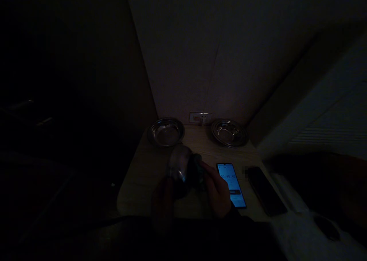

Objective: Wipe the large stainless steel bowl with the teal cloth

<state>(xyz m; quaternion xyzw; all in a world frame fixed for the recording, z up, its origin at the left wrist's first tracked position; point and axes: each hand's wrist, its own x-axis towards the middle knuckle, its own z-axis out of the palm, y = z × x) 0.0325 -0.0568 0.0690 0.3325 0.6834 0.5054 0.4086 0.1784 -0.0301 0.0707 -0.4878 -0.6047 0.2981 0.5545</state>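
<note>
The picture is very dark. My left hand point(163, 199) is closed on the lower left edge of a shiny metal bowl point(178, 163), tilted above a small wooden table point(137, 180). In my right hand point(217, 188) is a dark, bunched cloth point(197, 169), held against or very close to the bowl's right side; the exact contact is lost in shadow. My fingertips on both hands are partly hidden.
A metal bowl point(153, 135) stands at the table's back left. Another metal bowl point(220, 139), perhaps stacked, is back right. A lit phone point(233, 182) showing a timer and a dark phone point(265, 190) lie on the right. Behind, a wall socket point(200, 118).
</note>
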